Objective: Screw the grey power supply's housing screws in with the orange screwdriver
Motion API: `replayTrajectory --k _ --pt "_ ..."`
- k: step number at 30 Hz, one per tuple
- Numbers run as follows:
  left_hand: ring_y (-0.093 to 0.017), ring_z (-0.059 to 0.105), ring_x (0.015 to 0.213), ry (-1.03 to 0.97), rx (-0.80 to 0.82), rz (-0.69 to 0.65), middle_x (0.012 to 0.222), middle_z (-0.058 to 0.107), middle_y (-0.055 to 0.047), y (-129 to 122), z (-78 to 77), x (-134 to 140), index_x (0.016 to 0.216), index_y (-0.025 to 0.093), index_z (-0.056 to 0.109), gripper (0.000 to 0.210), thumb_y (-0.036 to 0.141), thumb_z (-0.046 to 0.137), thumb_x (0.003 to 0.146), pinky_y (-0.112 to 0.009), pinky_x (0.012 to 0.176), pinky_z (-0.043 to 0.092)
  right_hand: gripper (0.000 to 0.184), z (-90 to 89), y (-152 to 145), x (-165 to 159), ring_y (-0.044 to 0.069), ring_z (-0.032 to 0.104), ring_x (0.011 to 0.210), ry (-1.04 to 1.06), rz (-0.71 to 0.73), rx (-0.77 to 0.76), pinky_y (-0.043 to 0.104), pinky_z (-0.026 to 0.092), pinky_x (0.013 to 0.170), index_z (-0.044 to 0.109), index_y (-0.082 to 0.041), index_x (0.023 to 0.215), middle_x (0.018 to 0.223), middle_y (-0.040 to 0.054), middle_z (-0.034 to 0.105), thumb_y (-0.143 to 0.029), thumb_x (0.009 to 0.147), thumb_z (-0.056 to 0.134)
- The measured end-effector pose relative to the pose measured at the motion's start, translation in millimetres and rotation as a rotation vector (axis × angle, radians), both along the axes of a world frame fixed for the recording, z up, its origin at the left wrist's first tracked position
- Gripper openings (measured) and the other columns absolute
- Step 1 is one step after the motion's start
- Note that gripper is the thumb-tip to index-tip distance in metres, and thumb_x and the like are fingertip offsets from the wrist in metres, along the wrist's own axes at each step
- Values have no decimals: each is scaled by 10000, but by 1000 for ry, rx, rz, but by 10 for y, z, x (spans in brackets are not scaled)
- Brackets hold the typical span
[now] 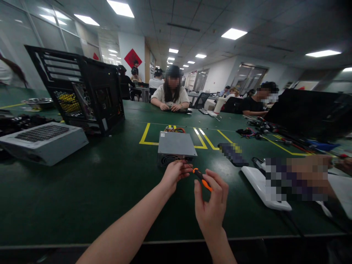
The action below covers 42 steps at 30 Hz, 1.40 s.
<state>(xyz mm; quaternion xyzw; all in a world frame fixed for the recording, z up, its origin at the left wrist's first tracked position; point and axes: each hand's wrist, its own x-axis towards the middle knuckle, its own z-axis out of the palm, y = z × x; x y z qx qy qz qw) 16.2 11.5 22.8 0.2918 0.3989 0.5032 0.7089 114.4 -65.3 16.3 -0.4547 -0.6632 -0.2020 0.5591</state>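
Right hand [211, 203] with screwdriver [200, 176] in grasp, grey power supply [177, 143] just beyond.

No words, brand or number can be read anywhere. A small pale sticker [162, 134] sits at the far left corner of the top of the grey metal box [177, 145]; its print is too tiny to make out. Far back, a red diamond-shaped sign [130, 57] hangs on a white pillar [126, 41], with any lettering too small to tell. Yellow lines [150, 143] mark the green bench [115, 176], some meeting at corners around and beyond the box.
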Motion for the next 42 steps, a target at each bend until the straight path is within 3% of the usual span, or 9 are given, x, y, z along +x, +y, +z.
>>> replayTrajectory --k 8,15,25,30,36,42 --pt "-105 620 626 93 40 -1 878 661 -112 -28 9 9 904 122 514 150 98 402 808 -212 580 472 426 -61 33 -22 223 530 1032 35 91 31 412 508 808 422 -177 1163 1084 122 513 -48 775 544" --pt "-118 628 643 125 25 -81 920 662 -133 -29 5 -85 974 93 536 217 76 408 801 -226 594 478 437 -83 18 -32 208 537 1028 65 134 17 395 525 787 410 -201 1175 1093 108 513 -29 786 512" --pt "-133 661 715 97 29 -147 1034 651 -157 41 -47 -216 1045 89 541 253 109 452 809 -203 595 501 377 -111 -52 -16 205 554 994 35 112 -3 374 514 776 461 -174 1117 1053 112 547 -56 768 541" --pt "-139 664 741 104 57 -155 1014 661 -151 66 -48 -227 1045 93 546 248 134 444 822 -188 581 499 225 -113 -78 24 193 569 877 -58 27 -70 371 458 755 533 -171 994 956 81 624 -97 783 557" --pt "-127 660 735 129 58 -159 1008 666 -138 90 -62 -243 1024 103 566 238 131 448 820 -181 579 500 361 -126 -77 24 207 540 966 -24 62 -66 381 469 792 479 -147 1101 1031 118 568 -66 757 551" --pt "-132 659 751 139 65 -175 999 667 -136 78 -67 -241 1026 107 568 234 147 460 822 -178 576 496 309 -169 -98 20 215 547 963 41 -28 -152 396 494 775 459 -174 1148 1027 112 558 -166 839 475"
